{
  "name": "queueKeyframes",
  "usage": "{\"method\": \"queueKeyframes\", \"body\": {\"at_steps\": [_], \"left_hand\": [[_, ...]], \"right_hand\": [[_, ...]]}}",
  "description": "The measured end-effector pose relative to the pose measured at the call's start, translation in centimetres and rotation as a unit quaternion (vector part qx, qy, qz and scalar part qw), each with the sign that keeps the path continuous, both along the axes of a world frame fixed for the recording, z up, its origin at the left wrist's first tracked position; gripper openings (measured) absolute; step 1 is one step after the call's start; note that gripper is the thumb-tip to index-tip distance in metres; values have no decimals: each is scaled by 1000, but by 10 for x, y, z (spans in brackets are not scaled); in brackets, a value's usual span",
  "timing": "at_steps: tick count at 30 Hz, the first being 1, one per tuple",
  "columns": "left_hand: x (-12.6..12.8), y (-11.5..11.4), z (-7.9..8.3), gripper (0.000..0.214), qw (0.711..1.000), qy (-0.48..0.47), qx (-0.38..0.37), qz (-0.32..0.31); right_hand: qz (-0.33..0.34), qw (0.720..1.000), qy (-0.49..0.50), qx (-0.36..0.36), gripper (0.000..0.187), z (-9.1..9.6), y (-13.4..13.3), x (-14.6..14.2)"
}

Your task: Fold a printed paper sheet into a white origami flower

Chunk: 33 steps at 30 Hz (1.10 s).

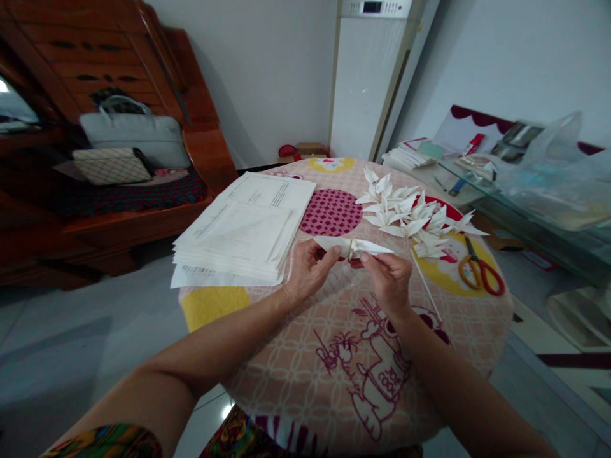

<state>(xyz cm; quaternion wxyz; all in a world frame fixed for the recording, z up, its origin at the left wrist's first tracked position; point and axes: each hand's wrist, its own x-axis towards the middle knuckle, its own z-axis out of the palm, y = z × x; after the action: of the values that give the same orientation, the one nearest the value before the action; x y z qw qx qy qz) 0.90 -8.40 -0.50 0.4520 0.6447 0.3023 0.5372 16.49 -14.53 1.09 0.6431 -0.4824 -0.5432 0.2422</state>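
Between my two hands is a folded white paper piece (372, 247) with pointed ends, held above the patterned tablecloth (296, 343). My left hand (308, 267) pinches its left part between thumb and fingers. With thumb and fingertips, my right hand (389, 277) grips the right part. Beyond the hands lies a cluster of folded paper cranes (396, 207). A thick stack of printed paper sheets (243, 222) sits to the left of my left hand. Scissors (480, 270) with red and orange handles rest at the right, and a thin white stick (427, 286) lies near my right hand.
A wooden bench (119, 216) with bags on it stands at the left. At the right, a glass-topped table (534, 219) holds papers and a plastic bag (558, 172). A tall white floor appliance (367, 83) stands against the wall behind the round table.
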Motion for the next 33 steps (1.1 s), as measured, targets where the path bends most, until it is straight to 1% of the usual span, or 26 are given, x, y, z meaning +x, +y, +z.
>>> {"method": "queueKeyframes", "body": {"at_steps": [6,10,14,17,24,29,33], "left_hand": [[2,-1,5,32,999,-51,-2,-5],[2,-1,6,32,998,-66,-6,-10],[2,-1,5,32,998,-67,-14,-11],[2,-2,6,31,997,-70,-19,-14],[2,2,6,34,997,-59,-43,-30],[1,2,5,36,998,-38,-52,-25],[1,2,4,37,998,-38,-52,-26]], "right_hand": [[26,996,78,-25,15,-5,4,2],[63,983,167,-39,12,-9,8,1],[82,971,217,-57,10,-9,9,0],[80,969,224,-60,9,-8,10,0],[73,976,197,-60,12,-9,10,1],[70,979,176,-73,13,-11,11,3],[69,978,181,-75,14,-11,11,3]]}}
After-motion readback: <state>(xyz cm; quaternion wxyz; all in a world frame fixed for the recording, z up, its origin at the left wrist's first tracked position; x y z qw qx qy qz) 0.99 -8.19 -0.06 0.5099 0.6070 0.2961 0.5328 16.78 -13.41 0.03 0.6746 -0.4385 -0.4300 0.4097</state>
